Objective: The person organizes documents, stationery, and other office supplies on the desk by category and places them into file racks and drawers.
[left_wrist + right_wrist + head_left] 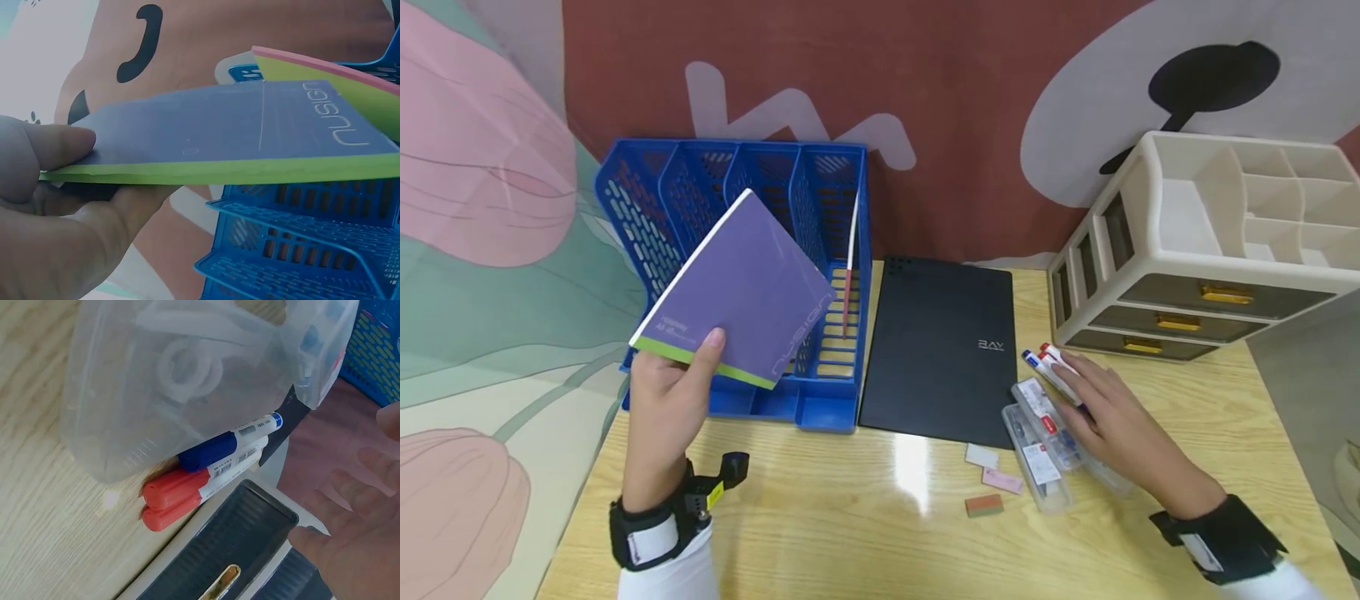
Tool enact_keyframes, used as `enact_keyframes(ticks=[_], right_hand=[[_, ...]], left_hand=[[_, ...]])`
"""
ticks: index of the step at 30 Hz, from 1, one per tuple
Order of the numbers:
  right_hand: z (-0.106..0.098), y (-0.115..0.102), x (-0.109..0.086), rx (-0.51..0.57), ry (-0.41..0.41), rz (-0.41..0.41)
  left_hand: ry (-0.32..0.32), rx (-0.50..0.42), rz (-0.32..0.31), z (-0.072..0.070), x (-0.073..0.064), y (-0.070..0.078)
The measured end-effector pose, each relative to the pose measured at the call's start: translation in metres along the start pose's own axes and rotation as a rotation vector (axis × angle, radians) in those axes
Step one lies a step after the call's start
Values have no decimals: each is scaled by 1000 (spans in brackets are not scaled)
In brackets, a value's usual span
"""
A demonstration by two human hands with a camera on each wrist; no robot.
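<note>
My left hand (673,400) pinches a purple notebook (748,283) with a green spine, thumb on the cover and fingers beneath. Tilted, it is held over the blue file organizer (827,408), hiding part of its compartments. On the right, my right hand (1120,421) hovers with fingers extended beside several whiteboard markers, a blue one (209,450) and red ones (178,490). Clear plastic boxes (1037,467) lie partly under that hand. In the right wrist view, the fingers (350,494) stand apart from the markers.
A thin pink-and-white edged item (850,267) stands in the organizer's right compartment. Beside it lies a black folder (940,350). Erasers (984,506) and small blocks sit in front. A beige drawer cabinet (1165,262) with gold handles stands at the right rear.
</note>
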State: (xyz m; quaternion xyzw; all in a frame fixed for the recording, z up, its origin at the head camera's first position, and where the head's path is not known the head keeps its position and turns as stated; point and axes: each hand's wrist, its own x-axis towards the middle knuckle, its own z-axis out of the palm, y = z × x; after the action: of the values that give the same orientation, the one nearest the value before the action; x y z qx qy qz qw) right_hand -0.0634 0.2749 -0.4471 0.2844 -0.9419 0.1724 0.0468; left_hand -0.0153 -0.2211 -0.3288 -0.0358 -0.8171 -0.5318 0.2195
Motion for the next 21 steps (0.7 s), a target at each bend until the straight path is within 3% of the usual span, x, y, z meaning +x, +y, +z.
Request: enact_keyframes(ticks=[4,9,16,21], right_hand=[[-5,1,-8,7,27,4],[-10,4,-14,-33,-10,32],[-13,11,-19,-125,6,30],[-11,13,-23,-118,31,43]], left_hand=[[7,-4,2,10,6,-2],[37,-4,6,24,13,-6],[73,-8,-32,43,21,-14],[80,-19,-63,54,27,-20]])
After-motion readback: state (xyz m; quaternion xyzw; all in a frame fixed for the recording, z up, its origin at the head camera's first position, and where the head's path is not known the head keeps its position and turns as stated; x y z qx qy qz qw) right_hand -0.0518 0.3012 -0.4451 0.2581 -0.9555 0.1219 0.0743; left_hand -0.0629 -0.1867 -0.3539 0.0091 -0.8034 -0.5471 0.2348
